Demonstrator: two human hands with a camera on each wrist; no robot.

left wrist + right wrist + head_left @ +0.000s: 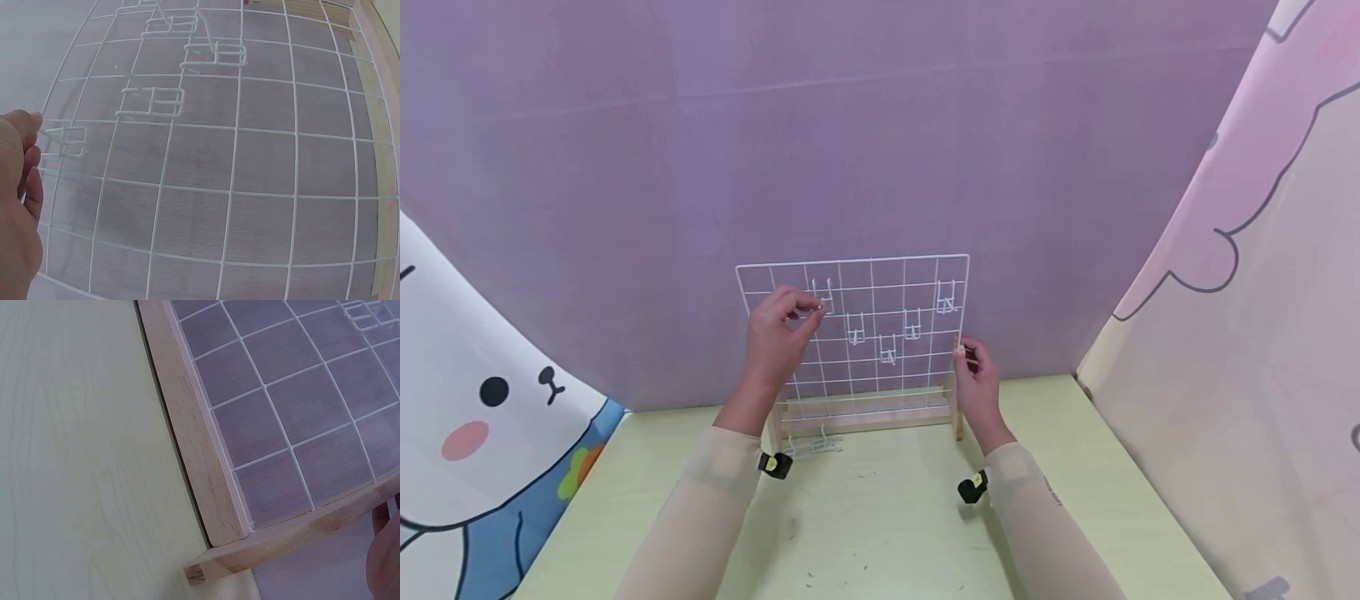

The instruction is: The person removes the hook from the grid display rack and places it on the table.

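Observation:
A white wire grid panel (853, 260) stands upright in a wooden base (865, 425). At its upper left hangs a white wire hook (829, 287); in the left wrist view this hook (74, 141) has its prong between finger and thumb. My left hand (775, 337) pinches that prong. On the other side, my right hand (977, 392) grips the right wooden post (956, 408) and the edge of the panel. Only part of that hand (382, 559) shows in the right wrist view, at the post's outer side.
Several more white hooks (888, 354) hang on the grid in the middle and at the upper right. A few loose hooks (826, 446) lie on the pale wood-grain table (880, 533) by the stand's left foot. A purple cloth backdrop (880, 150) rises behind the panel.

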